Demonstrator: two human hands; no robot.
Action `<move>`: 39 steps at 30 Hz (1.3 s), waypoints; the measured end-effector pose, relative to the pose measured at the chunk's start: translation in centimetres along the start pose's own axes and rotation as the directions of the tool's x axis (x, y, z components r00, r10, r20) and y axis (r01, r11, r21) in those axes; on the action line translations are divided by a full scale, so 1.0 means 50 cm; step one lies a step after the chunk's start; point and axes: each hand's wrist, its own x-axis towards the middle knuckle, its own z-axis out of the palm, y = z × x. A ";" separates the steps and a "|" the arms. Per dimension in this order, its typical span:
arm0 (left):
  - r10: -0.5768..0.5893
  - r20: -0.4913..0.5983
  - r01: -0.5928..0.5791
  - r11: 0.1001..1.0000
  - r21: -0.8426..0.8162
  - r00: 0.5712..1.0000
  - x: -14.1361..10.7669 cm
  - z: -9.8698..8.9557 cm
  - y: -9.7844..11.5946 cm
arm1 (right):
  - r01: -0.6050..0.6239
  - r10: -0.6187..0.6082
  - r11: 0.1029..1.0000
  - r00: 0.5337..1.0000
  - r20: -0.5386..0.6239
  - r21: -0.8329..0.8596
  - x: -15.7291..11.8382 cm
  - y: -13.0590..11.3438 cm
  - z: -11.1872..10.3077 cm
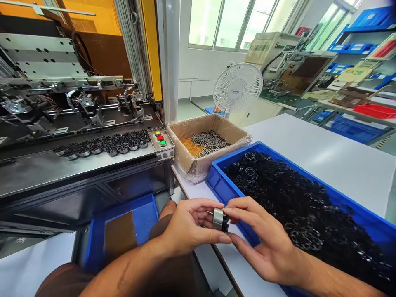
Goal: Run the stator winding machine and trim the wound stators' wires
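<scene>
Between my two hands is a small metal ring with a black plastic part [219, 220] on its right side. My left hand [188, 225] has its thumb and fingers closed around the silver ring. Fingertips and thumb of my right hand [266, 239] pinch the black side. Both hands are above the table's edge, close to the blue bin [221, 175]. That bin is filled with many loose black plastic parts [278, 185].
A plastic-lined cardboard box [185, 159] holds metal rings [213, 142]. Left is a machine bench [37, 173] with rows of assembled parts [123, 142] and a button box [161, 144]. A white fan [238, 87] stands behind; a blue tray [144, 214] sits low.
</scene>
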 end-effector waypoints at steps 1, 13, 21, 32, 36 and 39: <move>-0.001 -0.008 0.001 1.000 0.004 1.000 -0.001 0.000 0.000 | 0.012 -0.013 0.999 1.000 -0.002 -0.037 -0.003 0.001 0.002; -0.040 -0.044 0.040 0.999 -0.014 0.998 -0.004 -0.008 -0.006 | 0.131 -0.142 0.963 0.989 -0.030 -0.237 -0.005 0.012 0.002; -0.052 -0.041 0.053 0.998 0.038 0.998 -0.009 -0.009 0.002 | 0.152 -0.163 0.957 0.986 -0.024 -0.246 0.004 0.006 -0.002; 0.048 -0.037 -0.033 0.947 0.320 0.998 -0.033 -0.004 -0.004 | 0.192 -0.205 0.950 0.978 -0.028 -0.248 0.014 0.017 0.006; 0.034 0.046 -0.048 0.936 0.348 0.998 -0.043 -0.001 -0.009 | -0.027 0.014 0.996 0.988 -0.155 -0.087 0.009 0.029 0.021; 0.020 0.092 -0.055 0.917 0.396 0.996 -0.037 -0.009 -0.011 | -0.116 0.115 0.993 0.992 -0.052 -0.014 0.010 0.055 0.012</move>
